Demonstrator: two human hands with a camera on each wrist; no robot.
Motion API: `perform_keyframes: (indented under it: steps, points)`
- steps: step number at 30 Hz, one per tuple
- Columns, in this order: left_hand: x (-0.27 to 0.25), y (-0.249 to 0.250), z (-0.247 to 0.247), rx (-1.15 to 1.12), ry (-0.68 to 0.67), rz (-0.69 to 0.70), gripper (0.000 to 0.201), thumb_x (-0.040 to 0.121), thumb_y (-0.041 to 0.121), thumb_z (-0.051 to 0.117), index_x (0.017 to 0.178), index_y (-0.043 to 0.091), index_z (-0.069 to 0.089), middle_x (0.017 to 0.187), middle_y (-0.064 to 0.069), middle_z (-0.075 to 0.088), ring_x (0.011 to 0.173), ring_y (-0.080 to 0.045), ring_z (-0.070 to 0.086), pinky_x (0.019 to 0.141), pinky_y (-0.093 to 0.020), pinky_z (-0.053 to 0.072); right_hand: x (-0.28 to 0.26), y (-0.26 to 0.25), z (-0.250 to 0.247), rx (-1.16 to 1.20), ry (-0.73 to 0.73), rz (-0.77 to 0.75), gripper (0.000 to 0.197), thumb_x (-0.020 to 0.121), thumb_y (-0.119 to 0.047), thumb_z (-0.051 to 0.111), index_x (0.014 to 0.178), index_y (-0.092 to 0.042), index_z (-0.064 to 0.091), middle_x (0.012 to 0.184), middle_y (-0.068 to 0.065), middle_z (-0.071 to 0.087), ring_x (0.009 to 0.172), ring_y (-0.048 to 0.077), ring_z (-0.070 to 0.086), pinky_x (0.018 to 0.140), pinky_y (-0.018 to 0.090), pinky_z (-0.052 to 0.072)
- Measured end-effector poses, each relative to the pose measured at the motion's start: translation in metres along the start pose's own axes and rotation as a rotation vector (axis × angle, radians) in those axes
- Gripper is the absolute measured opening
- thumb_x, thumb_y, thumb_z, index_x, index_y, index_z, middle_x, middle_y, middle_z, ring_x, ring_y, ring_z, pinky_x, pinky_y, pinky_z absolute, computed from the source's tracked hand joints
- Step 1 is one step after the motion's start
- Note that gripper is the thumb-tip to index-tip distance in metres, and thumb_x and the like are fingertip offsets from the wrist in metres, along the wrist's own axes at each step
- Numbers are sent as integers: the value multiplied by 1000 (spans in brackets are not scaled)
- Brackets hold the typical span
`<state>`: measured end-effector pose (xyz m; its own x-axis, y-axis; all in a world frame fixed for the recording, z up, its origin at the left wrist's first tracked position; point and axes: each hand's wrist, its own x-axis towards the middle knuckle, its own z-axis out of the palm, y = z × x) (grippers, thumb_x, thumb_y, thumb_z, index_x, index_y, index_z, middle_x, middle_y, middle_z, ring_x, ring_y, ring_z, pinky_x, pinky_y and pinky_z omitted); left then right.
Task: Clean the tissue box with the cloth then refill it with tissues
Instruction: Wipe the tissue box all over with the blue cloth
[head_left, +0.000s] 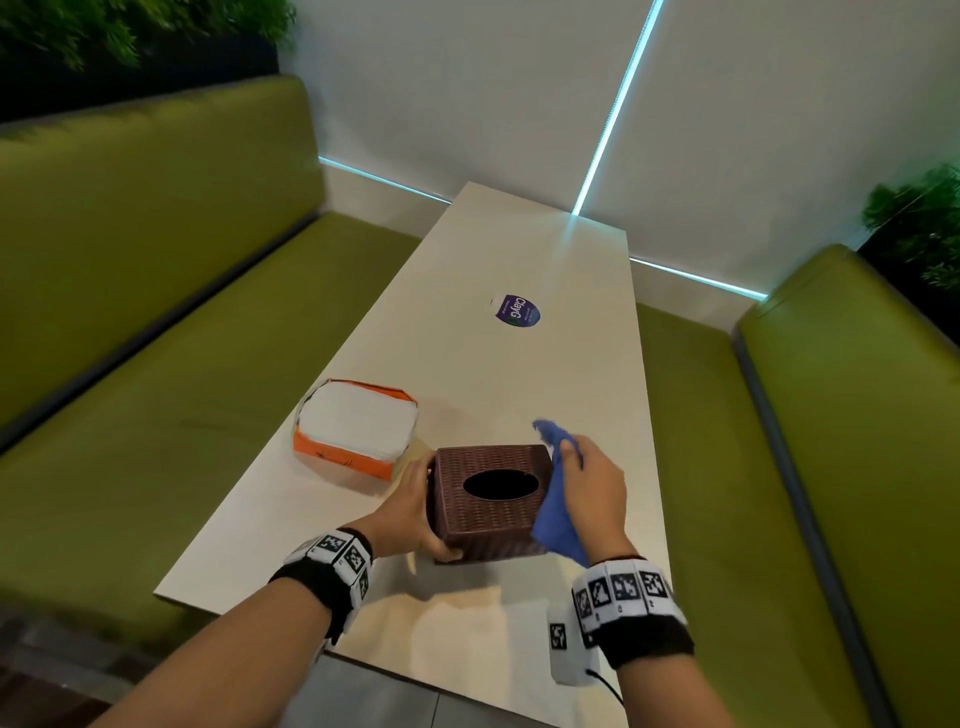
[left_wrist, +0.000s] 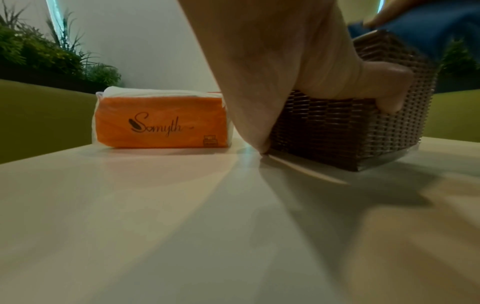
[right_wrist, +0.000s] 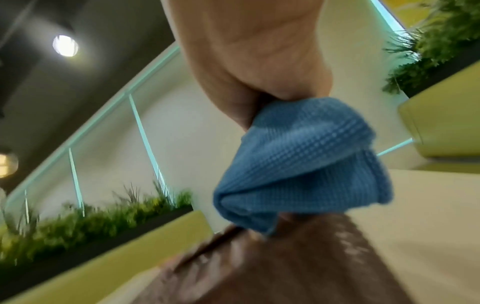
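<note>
A brown woven tissue box (head_left: 488, 506) with a dark oval slot on top stands on the cream table (head_left: 519, 364) near its front edge. My left hand (head_left: 410, 512) grips the box's left side, the thumb curled over its near face (left_wrist: 384, 90). My right hand (head_left: 592, 493) holds a bunched blue cloth (head_left: 558, 512) against the box's right side. In the right wrist view the cloth (right_wrist: 298, 162) hangs from the fingers just above the blurred brown box (right_wrist: 285, 267). An orange pack of white tissues (head_left: 356, 434), open on top, lies left of the box (left_wrist: 337, 131); the pack (left_wrist: 161, 121) reads "Somyth".
A purple and white sticker or label (head_left: 517, 312) lies further back on the table. Green padded benches (head_left: 182, 312) run along both sides. Plants (head_left: 919, 223) stand behind the benches. A white wall with lit strips closes the far end.
</note>
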<state>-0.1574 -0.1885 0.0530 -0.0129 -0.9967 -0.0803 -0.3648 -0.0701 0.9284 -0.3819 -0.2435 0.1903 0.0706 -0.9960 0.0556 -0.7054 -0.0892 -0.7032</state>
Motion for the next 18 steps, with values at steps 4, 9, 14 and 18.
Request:
perform_keyframes:
  steps: [4,9,14,18]
  points:
    - [1,-2,1,13,1,-10,139,32,50,96,142,38,12,139,1,35,135,-18,37,113,-48,37,7,-26,-8,255,149,-116,22,102,-25,42,114,-23,61,102,-8,64,95,11,57,73,14,40]
    - [0,-2,1,4,1,-1,138,32,41,96,140,44,11,139,1,33,134,-18,38,112,-46,38,-4,19,34,-122,-96,-204,32,94,-45,51,123,-32,51,158,-7,26,139,14,36,98,35,47]
    - [-1,2,2,21,5,3,140,33,40,93,144,34,7,140,-2,29,133,-18,36,113,-41,36,-24,17,60,-296,-40,-282,55,91,-54,41,135,-23,47,153,3,38,146,26,24,116,47,29]
    - [-1,6,2,93,43,58,132,37,47,89,144,21,16,139,-3,33,133,-19,38,113,-41,36,-51,-14,90,-243,-143,-414,53,93,-51,29,136,-29,51,149,2,46,143,23,34,117,37,27]
